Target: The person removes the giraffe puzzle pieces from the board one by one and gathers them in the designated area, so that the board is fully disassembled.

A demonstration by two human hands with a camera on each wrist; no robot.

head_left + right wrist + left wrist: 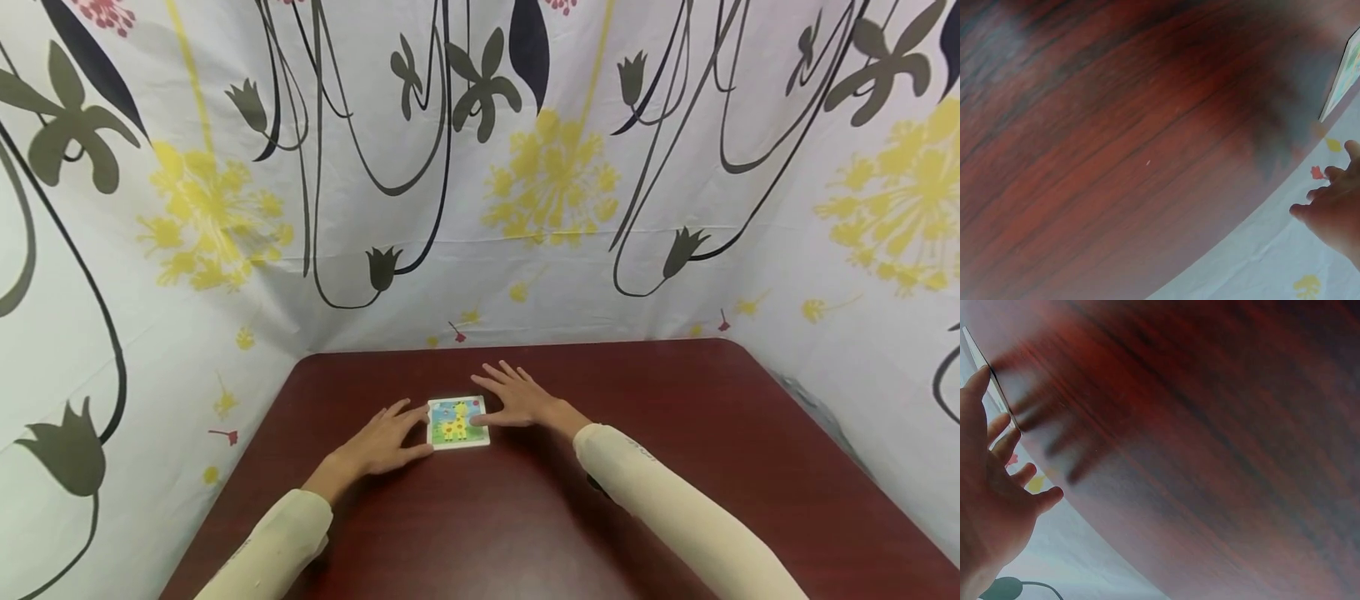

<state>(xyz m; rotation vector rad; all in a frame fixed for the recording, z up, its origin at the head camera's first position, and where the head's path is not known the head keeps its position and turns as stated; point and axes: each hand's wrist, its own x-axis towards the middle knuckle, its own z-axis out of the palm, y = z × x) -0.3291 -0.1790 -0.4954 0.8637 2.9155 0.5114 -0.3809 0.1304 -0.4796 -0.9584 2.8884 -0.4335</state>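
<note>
A small square board [442,437] with a white border lies flat on the table, showing a yellow giraffe on green and blue. My left hand [384,442] is at its left side, thumb and fingertips right at the edge. The left wrist view shows the left hand [997,481] with loosely bent fingers against the board's thin edge [999,394]. On the other side, my right hand [519,398] is spread, its thumb overlapping the picture's right part. In the right wrist view the right hand [1335,206] holds nothing, and the board [1342,78] shows at the upper right.
The dark red-brown wooden table [465,525] has rounded far corners. A white floral cloth [465,208] hangs behind it and along both sides, close to the table's far edge.
</note>
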